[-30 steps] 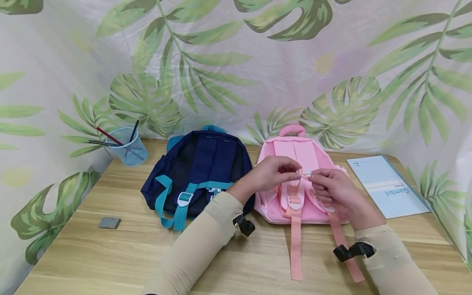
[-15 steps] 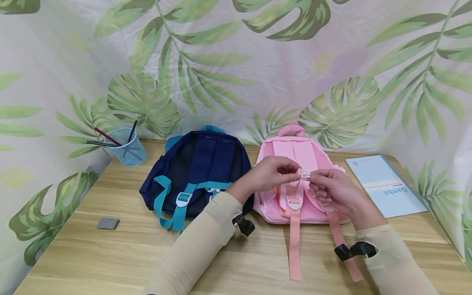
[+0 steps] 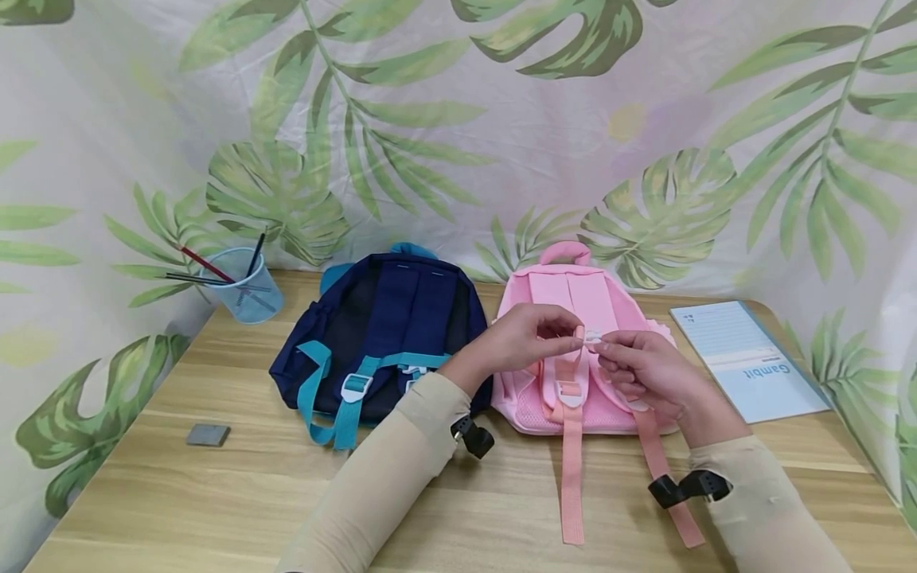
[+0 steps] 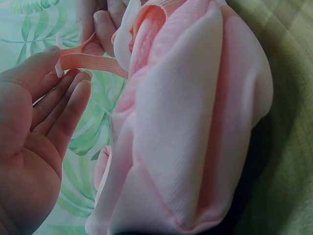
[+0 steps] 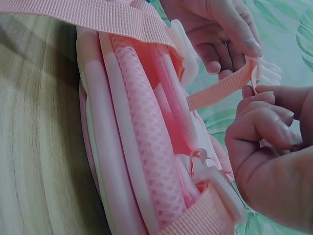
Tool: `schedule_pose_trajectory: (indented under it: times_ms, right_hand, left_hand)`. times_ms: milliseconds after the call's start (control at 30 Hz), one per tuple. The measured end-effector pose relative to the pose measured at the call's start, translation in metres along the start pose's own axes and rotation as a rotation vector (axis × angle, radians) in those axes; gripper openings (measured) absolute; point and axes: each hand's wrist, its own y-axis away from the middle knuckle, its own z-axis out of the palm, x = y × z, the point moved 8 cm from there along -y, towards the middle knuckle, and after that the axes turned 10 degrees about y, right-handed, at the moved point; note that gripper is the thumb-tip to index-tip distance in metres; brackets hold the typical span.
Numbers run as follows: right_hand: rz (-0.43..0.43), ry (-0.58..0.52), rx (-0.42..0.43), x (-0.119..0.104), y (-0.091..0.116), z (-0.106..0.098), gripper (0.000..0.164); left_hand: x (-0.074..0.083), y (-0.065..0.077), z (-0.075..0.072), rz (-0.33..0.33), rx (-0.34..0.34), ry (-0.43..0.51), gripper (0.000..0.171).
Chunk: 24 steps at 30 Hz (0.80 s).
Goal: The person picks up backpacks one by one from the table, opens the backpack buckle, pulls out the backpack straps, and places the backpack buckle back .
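Note:
A pink backpack (image 3: 595,298) lies with its strap side up. Above it, both hands meet at a white plastic buckle (image 3: 593,337) on a short salmon strap (image 5: 220,90). The left hand (image 3: 530,338) pinches the strap end by the buckle between thumb and fingers. From the other side, the right hand (image 3: 648,366) pinches at the buckle with thumb and forefinger, its other fingers curled. White prongs of the buckle (image 5: 268,71) show in the right wrist view. Fingers partly hide how its parts fit together.
A navy backpack (image 3: 415,318) with teal straps lies left of the pink one. Further left are a blue mesh pen cup (image 3: 251,294) and a grey block (image 3: 208,434). A notebook (image 3: 752,362) lies at right. Two salmon straps (image 3: 572,485) trail forward over the wooden table (image 3: 286,509).
Both hands stay at the buckle in almost the same place. The right fingers shift slightly around it. The head view drifts a little.

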Motion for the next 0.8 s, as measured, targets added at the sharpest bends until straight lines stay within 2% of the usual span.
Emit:
schedule_pose_trajectory:
  times_ms: [167,300,467,600,667,800]
  right_hand:
    - [-0.016,-0.007,-0.006,-0.002,-0.002,0.003,0.022]
    - [-0.013,-0.021,-0.001,-0.005,-0.002,0.005,0.028]
    - [0.039,-0.123,0.034,-0.006,-0.002,0.005,0.039]
    - [0.025,-0.067,0.040,-0.008,-0.001,0.005,0.035]
    - [0.007,-0.024,0.040,-0.009,0.000,0.005,0.029]
    - [0.003,-0.029,0.054,-0.008,0.000,0.004,0.028]
  left_hand:
    - [0.002,-0.001,0.001,0.003,-0.003,-0.004,0.019]
    - [0.003,0.000,0.002,0.004,-0.008,-0.005,0.020]
    - [0.004,0.000,0.002,0.007,-0.001,-0.033,0.018]
    - [0.005,-0.001,0.003,0.010,-0.014,-0.072,0.019]
    - [0.004,-0.001,0.004,-0.007,-0.022,-0.090,0.023]
    - [-0.006,0.000,0.009,-0.094,-0.051,-0.134,0.032]
